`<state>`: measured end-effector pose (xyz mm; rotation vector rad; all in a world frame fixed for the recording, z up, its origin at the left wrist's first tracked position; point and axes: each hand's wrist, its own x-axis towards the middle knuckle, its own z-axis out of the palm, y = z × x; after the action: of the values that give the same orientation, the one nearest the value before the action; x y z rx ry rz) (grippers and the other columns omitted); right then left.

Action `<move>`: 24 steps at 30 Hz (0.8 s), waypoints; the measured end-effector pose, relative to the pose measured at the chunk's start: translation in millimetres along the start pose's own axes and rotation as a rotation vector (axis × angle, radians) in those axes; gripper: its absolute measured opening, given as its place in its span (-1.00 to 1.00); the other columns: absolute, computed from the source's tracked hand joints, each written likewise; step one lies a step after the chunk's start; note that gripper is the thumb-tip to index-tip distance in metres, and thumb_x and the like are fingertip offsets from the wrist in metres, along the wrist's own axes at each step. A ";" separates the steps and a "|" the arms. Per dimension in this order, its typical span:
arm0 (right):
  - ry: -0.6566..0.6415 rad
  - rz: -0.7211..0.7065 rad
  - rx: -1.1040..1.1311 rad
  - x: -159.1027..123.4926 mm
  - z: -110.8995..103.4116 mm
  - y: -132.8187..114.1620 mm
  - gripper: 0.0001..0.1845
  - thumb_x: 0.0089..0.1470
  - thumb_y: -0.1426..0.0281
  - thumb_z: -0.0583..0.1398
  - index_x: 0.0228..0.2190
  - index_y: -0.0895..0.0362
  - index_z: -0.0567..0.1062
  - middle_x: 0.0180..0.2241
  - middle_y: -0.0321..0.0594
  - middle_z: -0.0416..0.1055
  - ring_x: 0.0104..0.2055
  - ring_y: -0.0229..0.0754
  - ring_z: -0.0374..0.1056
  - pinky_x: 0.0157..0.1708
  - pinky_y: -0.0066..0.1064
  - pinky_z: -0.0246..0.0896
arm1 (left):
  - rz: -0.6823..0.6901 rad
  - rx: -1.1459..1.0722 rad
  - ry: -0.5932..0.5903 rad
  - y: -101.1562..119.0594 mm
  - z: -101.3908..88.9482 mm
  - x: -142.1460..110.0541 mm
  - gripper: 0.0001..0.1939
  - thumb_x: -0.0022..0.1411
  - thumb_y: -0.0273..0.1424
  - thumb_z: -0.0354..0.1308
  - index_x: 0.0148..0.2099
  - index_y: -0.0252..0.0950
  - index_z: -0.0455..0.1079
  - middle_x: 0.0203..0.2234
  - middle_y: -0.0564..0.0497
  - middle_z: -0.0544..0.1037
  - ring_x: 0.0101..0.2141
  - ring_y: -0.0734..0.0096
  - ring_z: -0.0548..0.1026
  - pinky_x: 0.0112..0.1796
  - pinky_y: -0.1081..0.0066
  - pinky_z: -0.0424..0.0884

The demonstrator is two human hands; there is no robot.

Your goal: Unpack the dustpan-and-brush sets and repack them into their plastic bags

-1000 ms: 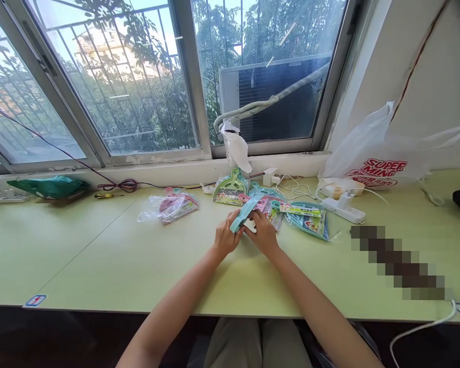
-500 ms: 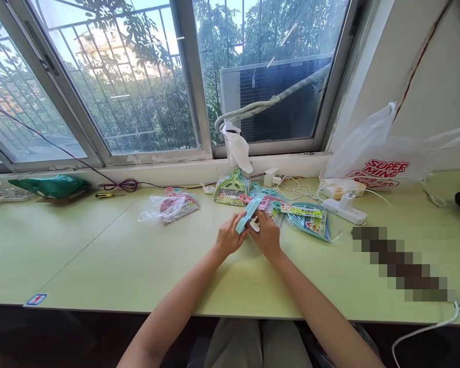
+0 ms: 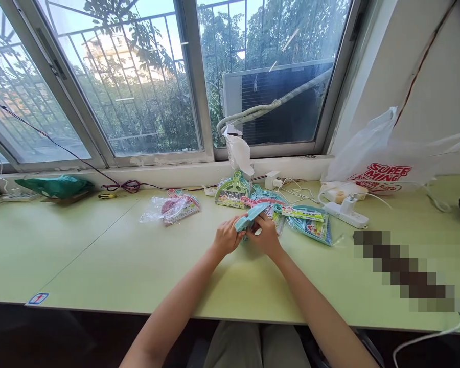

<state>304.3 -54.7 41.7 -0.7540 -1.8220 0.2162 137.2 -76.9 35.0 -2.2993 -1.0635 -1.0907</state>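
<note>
A light blue plastic dustpan (image 3: 251, 216) is held up off the tabletop, seen nearly edge-on. My left hand (image 3: 227, 236) grips its near left end, fingers curled round it. On the other side my right hand (image 3: 266, 235) has its fingers bent against the dustpan, thumb underneath; part of the grip is hidden. Just beyond my hands lie wrapped dustpan-and-brush sets: a green one (image 3: 233, 192), a pink one (image 3: 249, 202) partly covered by the held dustpan, and a blue one (image 3: 310, 225) on the right. Another pink set (image 3: 180, 206) lies to the left beside crumpled clear plastic.
A white power strip (image 3: 347, 213) with cables sits to the right, a white plastic bag (image 3: 387, 163) behind it. At the back left are a green bag (image 3: 55, 186), a yellow screwdriver (image 3: 109, 196) and a coiled cable (image 3: 126, 186). The window stands behind the table (image 3: 111, 266).
The dustpan has turned in my hands from a steep slant to a flatter one, showing more of its side. Both hands keep hold of it; the view has shifted slightly.
</note>
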 end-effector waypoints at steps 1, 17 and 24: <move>-0.006 0.005 0.018 0.7 -0.3 -0.7 -0.87 -0.10 0.48 0.19 -0.39 0.13 0.45 -0.42 -0.28 0.31 -0.53 -0.31 0.26 -0.47 -0.45 0.25 | 0.006 -0.004 0.017 -0.3 -0.6 0.4 -0.48 0.42 -0.20 -0.32 0.25 -0.36 0.15 -0.09 -0.26 0.52 -0.16 0.20 0.53 -0.23 0.29 0.44; -0.085 0.164 0.266 10.2 -13.5 -8.9 -0.91 -0.10 0.37 0.19 -0.53 0.13 0.39 -0.50 -0.31 0.24 -0.53 -0.32 0.15 -0.55 -0.48 0.10 | -0.690 -0.111 0.394 -39.8 -17.6 2.8 -0.52 0.40 -0.08 -0.31 -0.23 -0.27 0.31 -0.61 0.04 0.31 -0.56 0.36 0.30 -0.48 0.38 0.16; 0.073 0.421 0.447 16.7 -27.7 3.7 -0.65 -0.07 0.09 0.24 -0.48 0.16 0.50 -0.61 -0.35 0.21 -0.57 -0.33 0.06 -0.57 -0.45 -0.01 | -1.038 -0.517 0.395 -100.0 -42.9 0.1 -0.51 0.23 0.06 -0.06 -0.38 -0.29 0.29 -0.47 0.00 0.40 -0.37 0.37 0.36 -0.31 0.40 0.28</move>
<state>327.3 -47.7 63.6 -0.8004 -1.4530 0.8290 39.4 -38.7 63.7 -1.6136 -2.0324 -2.2975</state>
